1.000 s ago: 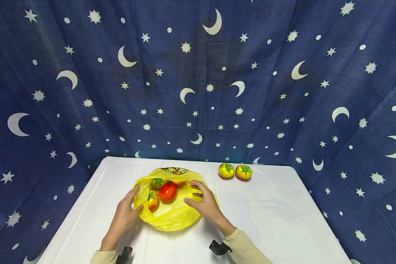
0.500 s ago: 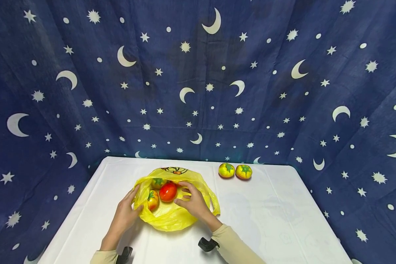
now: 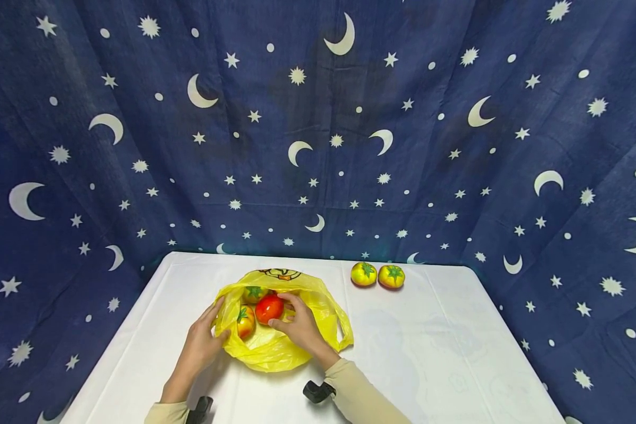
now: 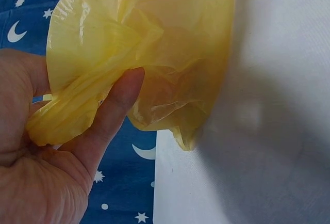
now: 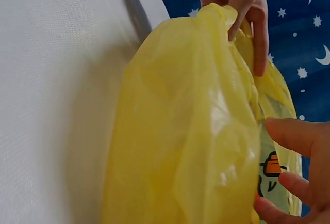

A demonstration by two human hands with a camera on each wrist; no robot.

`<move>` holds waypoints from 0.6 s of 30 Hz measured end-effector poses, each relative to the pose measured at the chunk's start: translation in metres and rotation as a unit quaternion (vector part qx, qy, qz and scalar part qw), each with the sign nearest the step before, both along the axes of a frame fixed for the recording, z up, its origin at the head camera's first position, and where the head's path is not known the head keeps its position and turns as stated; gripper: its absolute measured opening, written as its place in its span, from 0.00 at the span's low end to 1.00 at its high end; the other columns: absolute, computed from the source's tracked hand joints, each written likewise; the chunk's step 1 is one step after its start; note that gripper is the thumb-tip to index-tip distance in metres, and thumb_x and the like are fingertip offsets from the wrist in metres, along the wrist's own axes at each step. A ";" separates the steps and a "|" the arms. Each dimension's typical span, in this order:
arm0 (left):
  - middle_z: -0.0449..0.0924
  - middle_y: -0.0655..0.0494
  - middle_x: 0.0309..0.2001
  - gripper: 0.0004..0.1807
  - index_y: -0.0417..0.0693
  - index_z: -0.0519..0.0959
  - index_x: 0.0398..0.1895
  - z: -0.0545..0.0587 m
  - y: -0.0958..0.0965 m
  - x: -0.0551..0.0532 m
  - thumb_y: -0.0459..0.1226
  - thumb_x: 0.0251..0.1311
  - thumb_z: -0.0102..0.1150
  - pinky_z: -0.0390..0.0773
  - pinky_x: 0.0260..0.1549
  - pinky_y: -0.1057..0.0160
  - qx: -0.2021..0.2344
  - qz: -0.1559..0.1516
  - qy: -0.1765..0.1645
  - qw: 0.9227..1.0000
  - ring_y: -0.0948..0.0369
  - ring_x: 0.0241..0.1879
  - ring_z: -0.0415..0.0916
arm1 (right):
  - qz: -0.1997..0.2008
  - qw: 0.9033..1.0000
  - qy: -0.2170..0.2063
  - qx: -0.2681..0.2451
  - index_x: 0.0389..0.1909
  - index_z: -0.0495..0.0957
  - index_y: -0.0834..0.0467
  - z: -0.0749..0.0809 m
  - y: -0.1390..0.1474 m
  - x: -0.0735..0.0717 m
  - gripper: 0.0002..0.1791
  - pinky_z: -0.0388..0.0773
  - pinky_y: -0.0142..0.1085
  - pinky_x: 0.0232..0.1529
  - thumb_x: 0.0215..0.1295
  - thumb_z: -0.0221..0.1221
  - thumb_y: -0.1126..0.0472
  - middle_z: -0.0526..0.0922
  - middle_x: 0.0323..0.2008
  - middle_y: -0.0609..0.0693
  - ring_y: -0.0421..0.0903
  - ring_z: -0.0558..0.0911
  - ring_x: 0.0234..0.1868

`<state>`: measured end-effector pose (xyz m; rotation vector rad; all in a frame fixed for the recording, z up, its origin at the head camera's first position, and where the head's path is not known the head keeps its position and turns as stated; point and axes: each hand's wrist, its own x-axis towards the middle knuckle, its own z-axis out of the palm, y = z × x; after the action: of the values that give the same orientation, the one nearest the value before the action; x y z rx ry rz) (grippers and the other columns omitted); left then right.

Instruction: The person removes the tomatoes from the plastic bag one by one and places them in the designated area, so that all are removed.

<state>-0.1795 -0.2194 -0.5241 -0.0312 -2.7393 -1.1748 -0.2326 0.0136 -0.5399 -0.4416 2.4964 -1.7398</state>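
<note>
A yellow plastic bag lies on the table with its mouth spread toward me. Its left edge is pinched between the thumb and fingers of my left hand, seen closer in the left wrist view, where the film bunches in that hand. My right hand reaches into the mouth, thumb and fingers spread at the right side of a glossy red tomato. Beside it in the bag sit a red-yellow tomato and a greenish one. In the right wrist view, the bag's near wall partly hides my right fingers.
Two yellow-green tomatoes with green star-shaped tops stand side by side at the back of the white table. Behind the table hangs a dark blue curtain with moons and stars.
My right hand has moved left and deeper into the bag's mouth, from its right edge to the red tomato. The left hand has stayed in place on the bag.
</note>
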 end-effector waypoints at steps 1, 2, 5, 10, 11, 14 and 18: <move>0.59 0.33 0.72 0.43 0.42 0.57 0.76 0.000 0.000 0.000 0.27 0.55 0.62 0.61 0.68 0.36 0.001 0.000 0.002 1.000 0.35 0.71 0.58 | -0.002 1.000 0.001 0.003 0.63 0.72 0.55 -0.001 -0.002 -0.001 0.33 0.81 0.50 0.57 0.55 0.71 0.60 0.74 0.63 0.56 0.58 0.77 0.60; 0.59 0.33 0.72 0.43 0.42 0.57 0.75 -0.001 0.000 0.000 0.27 0.55 0.62 0.61 0.68 0.36 0.001 -0.001 0.004 1.000 0.35 0.71 0.58 | -0.004 1.000 0.005 0.008 0.63 0.72 0.56 -0.001 -0.003 -0.001 0.33 0.81 0.50 0.56 0.55 0.71 0.60 0.74 0.63 0.56 0.57 0.77 0.60; 0.59 0.33 0.72 0.43 0.42 0.57 0.75 -0.002 0.000 0.000 0.27 0.55 0.62 0.61 0.68 0.37 0.002 -0.001 0.006 1.000 0.35 0.71 0.58 | -0.014 0.999 0.014 0.036 0.63 0.73 0.54 -0.004 -0.007 -0.002 0.34 0.83 0.46 0.54 0.53 0.72 0.60 0.74 0.63 0.55 0.54 0.77 0.60; 0.59 0.33 0.72 0.43 0.43 0.57 0.76 -0.003 0.000 0.002 0.27 0.55 0.62 0.61 0.68 0.36 0.002 0.003 0.000 1.000 0.35 0.71 0.58 | -0.031 0.995 0.027 0.086 0.63 0.73 0.50 -0.008 -0.011 -0.003 0.35 0.83 0.37 0.50 0.52 0.73 0.58 0.74 0.63 0.52 0.51 0.77 0.59; 0.59 0.33 0.73 0.43 0.43 0.57 0.76 -0.003 0.000 0.002 0.27 0.56 0.61 0.61 0.69 0.36 0.002 0.003 -0.001 1.000 0.35 0.71 0.57 | -0.033 0.995 0.029 0.088 0.62 0.73 0.50 -0.008 -0.012 -0.003 0.34 0.83 0.37 0.50 0.52 0.73 0.58 0.74 0.63 0.52 0.52 0.77 0.58; 0.58 0.33 0.73 0.43 0.43 0.57 0.76 -0.002 0.001 0.002 0.27 0.56 0.61 0.60 0.69 0.36 0.002 0.002 -0.001 1.000 0.36 0.71 0.57 | -0.037 0.995 0.033 0.089 0.62 0.74 0.51 -0.009 -0.013 -0.004 0.34 0.82 0.42 0.54 0.51 0.73 0.58 0.75 0.62 0.52 0.53 0.77 0.59; 0.59 0.33 0.73 0.43 0.42 0.57 0.76 -0.003 0.001 0.003 0.27 0.56 0.61 0.60 0.69 0.36 -0.002 0.002 -0.001 1.000 0.36 0.71 0.57 | -0.040 0.994 0.030 0.094 0.61 0.74 0.52 -0.011 -0.017 -0.007 0.34 0.77 0.49 0.62 0.51 0.74 0.58 0.74 0.61 0.53 0.54 0.76 0.60</move>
<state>-0.1769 -0.2187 -0.5267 -0.0241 -2.7424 -1.1705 -0.2399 -0.0036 -0.5512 -0.3897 2.7241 -1.5194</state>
